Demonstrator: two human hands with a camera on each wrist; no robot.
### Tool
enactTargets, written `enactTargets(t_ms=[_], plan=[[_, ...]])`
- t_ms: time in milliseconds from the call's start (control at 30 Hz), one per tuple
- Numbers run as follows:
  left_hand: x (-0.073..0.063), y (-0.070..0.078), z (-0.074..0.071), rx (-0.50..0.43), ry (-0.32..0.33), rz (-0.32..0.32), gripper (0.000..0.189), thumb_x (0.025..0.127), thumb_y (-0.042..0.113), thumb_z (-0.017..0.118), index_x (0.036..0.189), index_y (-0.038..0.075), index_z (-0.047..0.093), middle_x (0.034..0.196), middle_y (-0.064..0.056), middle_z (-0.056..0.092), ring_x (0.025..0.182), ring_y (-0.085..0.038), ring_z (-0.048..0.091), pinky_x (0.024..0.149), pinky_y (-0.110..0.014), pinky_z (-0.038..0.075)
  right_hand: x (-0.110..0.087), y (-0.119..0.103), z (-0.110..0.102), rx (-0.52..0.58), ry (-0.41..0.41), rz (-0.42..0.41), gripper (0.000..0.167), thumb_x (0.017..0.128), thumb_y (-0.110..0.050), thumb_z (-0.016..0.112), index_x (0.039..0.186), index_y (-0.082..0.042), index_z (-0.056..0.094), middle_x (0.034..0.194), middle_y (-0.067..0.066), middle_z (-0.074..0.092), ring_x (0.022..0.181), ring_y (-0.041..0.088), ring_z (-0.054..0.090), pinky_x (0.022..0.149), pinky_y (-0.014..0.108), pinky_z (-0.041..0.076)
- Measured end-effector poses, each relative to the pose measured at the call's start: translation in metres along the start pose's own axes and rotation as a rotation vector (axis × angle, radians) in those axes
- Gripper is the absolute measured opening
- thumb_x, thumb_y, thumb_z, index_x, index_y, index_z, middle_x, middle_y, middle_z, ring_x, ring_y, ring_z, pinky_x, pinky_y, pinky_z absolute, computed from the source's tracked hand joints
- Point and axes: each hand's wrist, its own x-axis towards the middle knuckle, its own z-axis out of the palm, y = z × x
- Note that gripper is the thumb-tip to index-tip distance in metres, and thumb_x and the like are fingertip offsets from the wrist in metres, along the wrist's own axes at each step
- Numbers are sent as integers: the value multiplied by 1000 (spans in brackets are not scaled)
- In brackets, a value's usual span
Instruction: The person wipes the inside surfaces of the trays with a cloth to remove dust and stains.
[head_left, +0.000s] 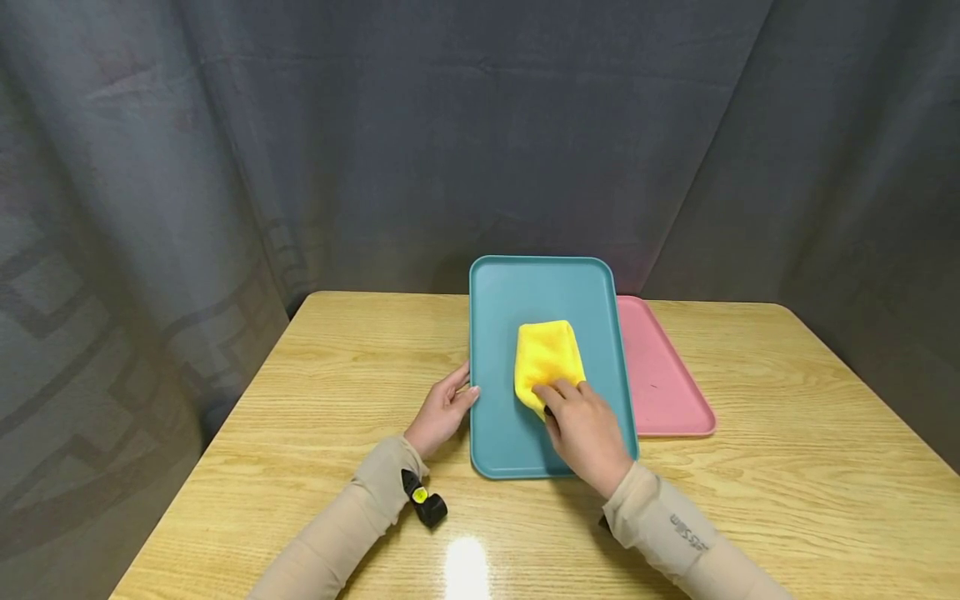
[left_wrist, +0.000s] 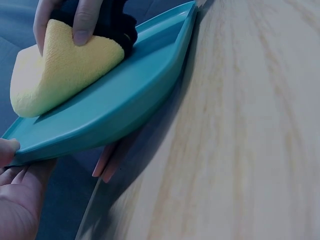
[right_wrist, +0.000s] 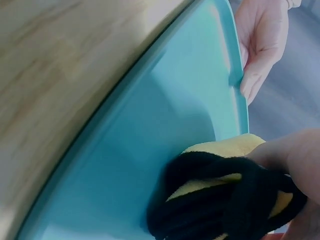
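Note:
A teal tray (head_left: 543,287) is held up at a tilt, its near end close to the table. My left hand (head_left: 442,408) grips its left rim, thumb on top and fingers underneath, as the left wrist view shows. My right hand (head_left: 588,429) holds a folded yellow cloth (head_left: 546,354) against the tray's inner face. Dark edging on the cloth (right_wrist: 225,195) bunches under the right fingers in the right wrist view. Behind the teal tray lies a pink tray (head_left: 663,375), its left part hidden.
The wooden table (head_left: 360,358) extends to both sides of the trays. A grey curtain (head_left: 465,142) hangs behind it and along both sides. A small dark mark shows on the pink tray. Light reflects off the table near its front.

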Motion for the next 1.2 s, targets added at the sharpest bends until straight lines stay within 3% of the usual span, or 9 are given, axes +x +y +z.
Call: enactTargets(t_ms=[1200], plan=[[-1,1,0,7,-1,36,54,98,6,45,147,4,25,150,-17,32,136,-30,37,110,-40,38,-9,28,-10,-27,-7,103,30,72,-5,72,102,-6,68,93,9,67,70,28,54,57,36,50]])
